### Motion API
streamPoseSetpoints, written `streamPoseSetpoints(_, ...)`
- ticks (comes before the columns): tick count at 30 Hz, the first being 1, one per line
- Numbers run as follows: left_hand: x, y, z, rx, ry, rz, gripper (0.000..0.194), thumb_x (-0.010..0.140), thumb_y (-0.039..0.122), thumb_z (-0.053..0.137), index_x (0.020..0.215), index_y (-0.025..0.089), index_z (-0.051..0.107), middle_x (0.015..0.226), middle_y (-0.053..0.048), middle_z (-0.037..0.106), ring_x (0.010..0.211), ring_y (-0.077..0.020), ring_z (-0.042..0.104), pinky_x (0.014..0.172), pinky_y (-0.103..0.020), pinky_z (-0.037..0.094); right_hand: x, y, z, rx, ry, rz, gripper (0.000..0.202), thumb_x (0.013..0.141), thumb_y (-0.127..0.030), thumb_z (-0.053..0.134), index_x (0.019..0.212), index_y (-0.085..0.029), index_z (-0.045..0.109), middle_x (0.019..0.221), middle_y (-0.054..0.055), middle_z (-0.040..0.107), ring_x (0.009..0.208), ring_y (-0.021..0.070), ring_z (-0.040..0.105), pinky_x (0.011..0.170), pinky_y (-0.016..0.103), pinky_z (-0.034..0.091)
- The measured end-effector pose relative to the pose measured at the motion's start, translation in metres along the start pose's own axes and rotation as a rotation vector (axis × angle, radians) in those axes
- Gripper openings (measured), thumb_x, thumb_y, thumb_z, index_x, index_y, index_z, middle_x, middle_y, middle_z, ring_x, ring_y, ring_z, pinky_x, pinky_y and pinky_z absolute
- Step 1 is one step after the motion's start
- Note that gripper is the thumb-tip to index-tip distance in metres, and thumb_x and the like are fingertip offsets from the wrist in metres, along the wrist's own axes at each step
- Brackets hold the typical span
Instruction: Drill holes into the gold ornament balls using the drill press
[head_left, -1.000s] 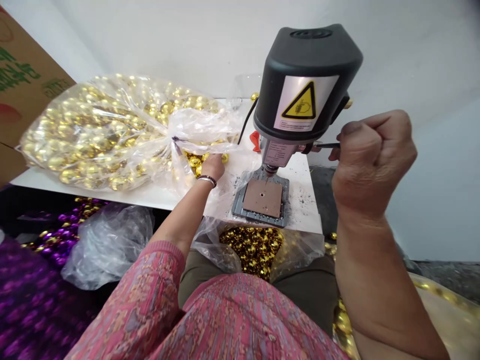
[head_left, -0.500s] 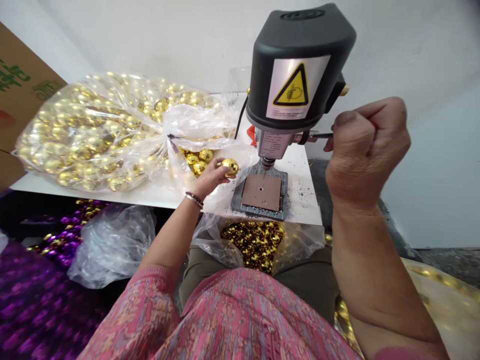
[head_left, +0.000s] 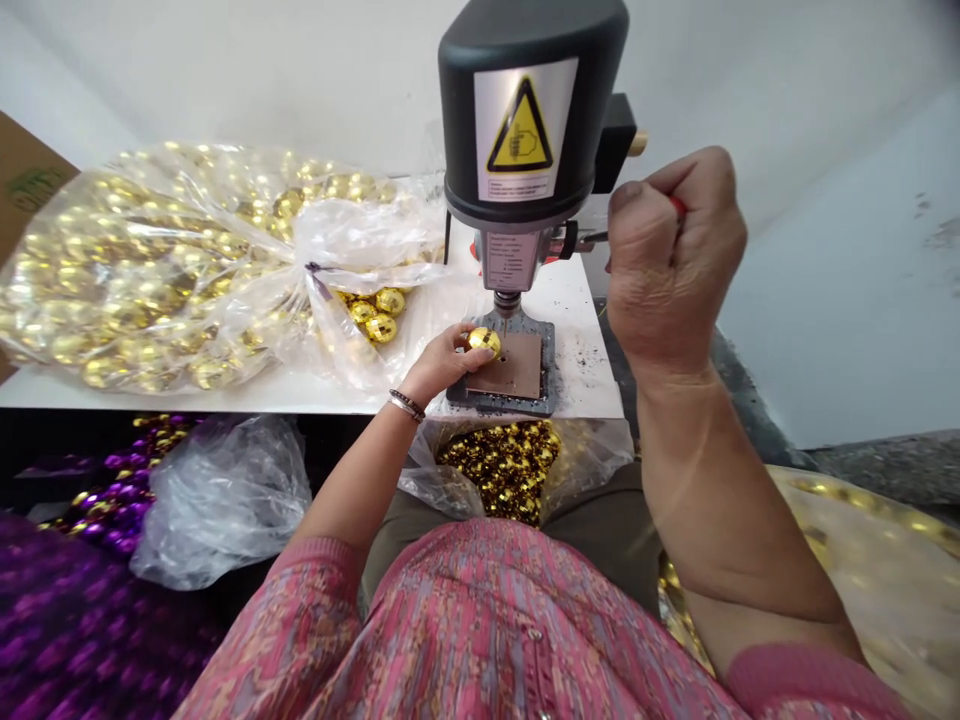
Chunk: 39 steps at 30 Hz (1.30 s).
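Note:
My left hand pinches a shiny gold faceted ball between thumb and fingers. The ball is just left of the drill bit, over the brown square plate with a small hole in it. Above stands a black bench drill press with a yellow warning triangle. My right hand is closed in a fist round the feed handle on the drill's right side; a bit of red shows between the fingers. The plate lies on the grey drill base.
A big clear bag of gold balls lies on the white table at left, with several loose balls at its mouth. An open bag of gold pieces hangs at the front edge. A crumpled plastic bag and purple balls sit lower left.
My left hand has carried the gold ball rightward from beside the drill base to over the brown plate. My right hand stays on the handle. The view has shifted.

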<state>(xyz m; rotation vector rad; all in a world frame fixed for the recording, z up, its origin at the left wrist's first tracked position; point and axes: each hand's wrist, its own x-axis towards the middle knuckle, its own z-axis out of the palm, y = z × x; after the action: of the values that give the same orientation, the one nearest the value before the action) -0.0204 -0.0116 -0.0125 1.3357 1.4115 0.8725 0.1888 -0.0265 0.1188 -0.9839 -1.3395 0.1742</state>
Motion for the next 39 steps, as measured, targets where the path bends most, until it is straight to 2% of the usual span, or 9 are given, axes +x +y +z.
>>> streamPoseSetpoints(5,0.004,-0.003,0.007,0.129,0.018,0.053,0.049,0.072,0.033,0.088,0.116,0.017,0.073,0.104,-0.005,0.077,0.092,-0.0179,0.068,0.084,-0.03,0.051,-0.001,-0.001,0.001,0.0,0.016,-0.016,0.029,0.091,-0.042,0.05,0.077,-0.022,0.036,0.067,-0.005,0.036,0.063,0.0043,0.035,0.065,0.02,0.039)
streamPoseSetpoints(12,0.007,-0.004,0.012,0.169,-0.003,0.097,0.045,0.074,0.03,0.086,0.116,0.019,0.073,0.11,-0.004,0.078,0.096,-0.0177,0.068,0.089,-0.03,0.053,0.018,-0.016,0.002,-0.147,-0.039,0.09,0.038,0.089,-0.015,0.061,0.069,-0.021,0.029,0.06,-0.006,0.031,0.061,0.0045,0.023,0.065,0.024,0.031)
streamPoseSetpoints(15,0.007,0.001,0.014,0.237,-0.01,0.088,0.053,0.074,0.027,0.086,0.124,0.017,0.071,0.113,-0.006,0.078,0.095,-0.0182,0.068,0.09,-0.032,0.053,0.036,-0.024,0.003,-0.245,-0.083,0.189,0.044,0.093,-0.015,0.059,0.065,-0.02,0.026,0.058,-0.007,0.023,0.061,0.0031,0.019,0.066,0.024,0.025)
streamPoseSetpoints(17,0.006,0.006,0.015,0.31,-0.019,0.086,0.059,0.074,0.026,0.086,0.13,0.017,0.07,0.117,-0.007,0.077,0.097,-0.0192,0.068,0.092,-0.033,0.054,0.047,-0.025,0.004,-0.26,-0.119,0.226,0.043,0.098,-0.017,0.053,0.065,-0.018,0.026,0.06,-0.007,0.025,0.064,0.0013,0.021,0.068,0.023,0.024)
streamPoseSetpoints(22,0.005,0.02,0.019,0.486,-0.063,0.161,0.06,0.073,0.024,0.088,0.131,0.015,0.074,0.122,-0.01,0.075,0.11,-0.0245,0.068,0.106,-0.036,0.053,0.059,-0.018,0.009,-0.149,-0.157,0.216,0.034,0.102,-0.022,0.044,0.07,-0.016,0.036,0.067,-0.006,0.025,0.068,0.0008,0.02,0.069,0.021,0.02)
streamPoseSetpoints(26,0.008,0.021,0.021,0.456,-0.084,0.142,0.068,0.07,0.022,0.09,0.135,0.012,0.073,0.128,-0.013,0.073,0.116,-0.0262,0.068,0.11,-0.038,0.052,0.06,-0.015,0.01,-0.126,-0.168,0.208,0.034,0.103,-0.023,0.043,0.07,-0.015,0.037,0.068,-0.005,0.023,0.068,0.0003,0.019,0.067,0.018,0.018)
streamPoseSetpoints(32,0.005,0.016,0.022,0.3,-0.119,0.063,0.074,0.072,0.019,0.09,0.142,0.013,0.069,0.106,-0.006,0.079,0.097,-0.0214,0.071,0.099,-0.036,0.057,0.051,-0.014,0.003,-0.082,-0.156,0.215,0.038,0.095,-0.026,0.057,0.071,-0.019,0.029,0.066,-0.006,0.027,0.066,0.001,0.021,0.065,0.019,0.022)
streamPoseSetpoints(35,0.005,0.014,0.022,0.28,-0.116,0.057,0.074,0.071,0.018,0.091,0.142,0.013,0.069,0.107,-0.006,0.079,0.095,-0.0208,0.071,0.099,-0.036,0.058,0.033,-0.014,-0.005,-0.129,-0.152,0.116,0.033,0.086,-0.02,0.059,0.069,-0.02,0.031,0.061,-0.007,0.031,0.061,0.002,0.023,0.064,0.022,0.029)
streamPoseSetpoints(39,0.007,0.012,0.023,0.252,-0.123,0.068,0.074,0.07,0.018,0.09,0.141,0.015,0.07,0.105,-0.005,0.08,0.095,-0.0208,0.071,0.099,-0.036,0.058,0.005,-0.005,-0.014,-0.139,-0.124,-0.057,0.018,0.076,-0.027,0.055,0.072,-0.02,0.039,0.061,-0.006,0.035,0.056,0.0037,0.026,0.06,0.022,0.035)
